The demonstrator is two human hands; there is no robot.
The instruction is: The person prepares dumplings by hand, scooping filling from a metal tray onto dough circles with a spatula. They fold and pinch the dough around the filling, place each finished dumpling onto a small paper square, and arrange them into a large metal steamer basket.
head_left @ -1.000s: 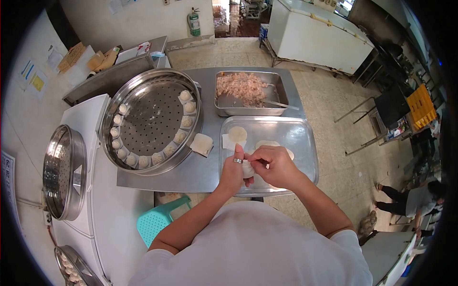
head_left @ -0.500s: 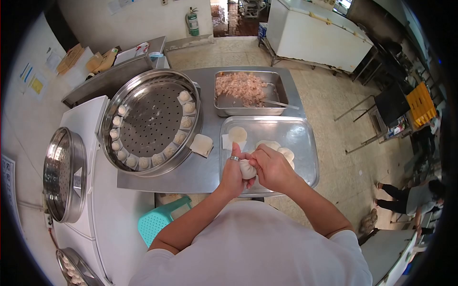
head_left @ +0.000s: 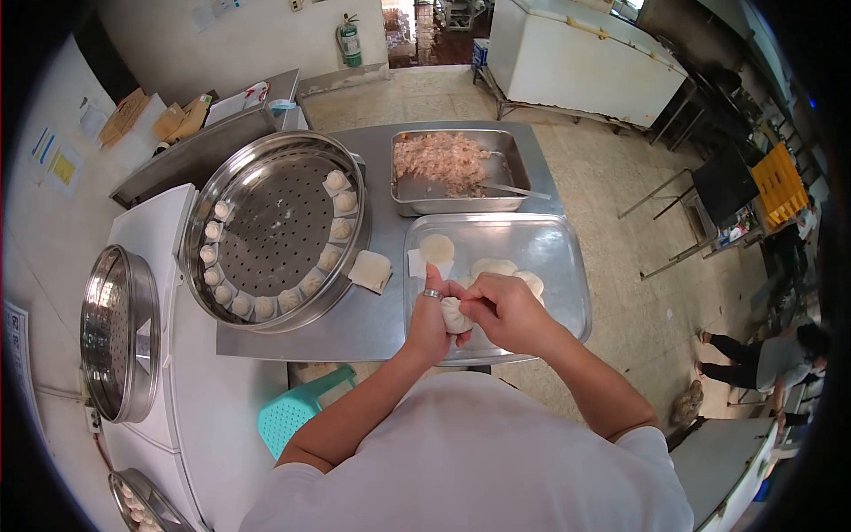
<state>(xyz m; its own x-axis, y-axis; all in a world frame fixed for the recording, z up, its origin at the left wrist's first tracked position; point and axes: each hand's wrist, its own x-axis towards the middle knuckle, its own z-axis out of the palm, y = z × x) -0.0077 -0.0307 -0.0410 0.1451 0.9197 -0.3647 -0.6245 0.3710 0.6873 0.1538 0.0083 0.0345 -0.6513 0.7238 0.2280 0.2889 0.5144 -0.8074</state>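
Over the metal tray [head_left: 567, 266], our left hand [head_left: 429, 321] cups the pleated bun [head_left: 456, 316] while our right hand [head_left: 502, 306] pinches its edge. The dough looks soft, light and easily torn, best cradled underneath and gripped only by the pleats.

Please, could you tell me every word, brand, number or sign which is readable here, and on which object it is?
None can be read with certainty.
Sign at the left edge: characters too small and skewed.
Papers on the left wall: too blurred.
Papers on the back wall: too faint.
Fire extinguisher: label too small.
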